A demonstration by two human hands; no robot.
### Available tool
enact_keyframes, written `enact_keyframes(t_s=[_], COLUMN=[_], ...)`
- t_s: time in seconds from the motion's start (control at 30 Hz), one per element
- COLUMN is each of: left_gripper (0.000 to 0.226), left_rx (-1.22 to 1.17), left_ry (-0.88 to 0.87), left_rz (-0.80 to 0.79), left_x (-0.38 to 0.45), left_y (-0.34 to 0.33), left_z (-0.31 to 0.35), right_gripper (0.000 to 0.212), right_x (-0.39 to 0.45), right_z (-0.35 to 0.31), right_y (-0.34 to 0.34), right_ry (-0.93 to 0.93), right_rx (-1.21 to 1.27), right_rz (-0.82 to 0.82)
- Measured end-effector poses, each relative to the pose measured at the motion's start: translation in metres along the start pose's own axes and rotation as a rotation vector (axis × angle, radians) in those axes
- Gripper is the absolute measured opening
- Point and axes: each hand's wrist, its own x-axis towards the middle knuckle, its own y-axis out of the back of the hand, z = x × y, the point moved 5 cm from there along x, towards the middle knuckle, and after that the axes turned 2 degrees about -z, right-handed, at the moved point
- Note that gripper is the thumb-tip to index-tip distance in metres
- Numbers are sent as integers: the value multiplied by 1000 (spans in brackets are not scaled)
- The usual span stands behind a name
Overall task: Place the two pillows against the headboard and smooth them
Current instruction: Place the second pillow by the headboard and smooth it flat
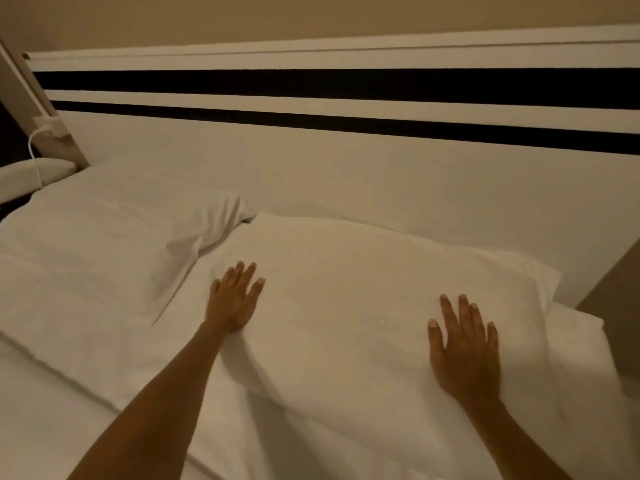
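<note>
Two white pillows lie side by side at the head of the bed. The left pillow rests flat with its far edge near the white headboard, which carries two black stripes. The right pillow lies against the headboard's foot and overlaps the left pillow's corner. My left hand lies flat, fingers apart, on the right pillow's left part. My right hand presses flat on its right part, fingers spread. Neither hand grips anything.
A white sheet covers the mattress in front of the pillows. At the far left stand a white bedside surface and a white cable plugged into a socket. A beige wall or side panel borders the bed's right edge.
</note>
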Motion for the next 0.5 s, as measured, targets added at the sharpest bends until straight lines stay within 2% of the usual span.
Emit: enact_keyframes(t_s=[0.1,0.2,0.3,0.4,0.5], left_gripper=[64,65,61,54,62], left_rx=[-96,-57,70,142,64], left_ry=[183,244,226,164,-45], left_rz=[-21,-69,-19,121,143], left_x=[-10,-22,-19,-9,-14], left_y=[3,7,17,28,26], left_z=[-54,-76,-69,-37,35], right_gripper=[66,68,69,76,71], right_x=[-1,-2,-3,-2,2], right_z=[24,45,69,75,37], right_y=[5,10,20,35,40], right_ry=[-64,-116,-228,-343,-258], right_rx=[-6,10,18,35,69], right_rz=[5,-5,-15,31,81])
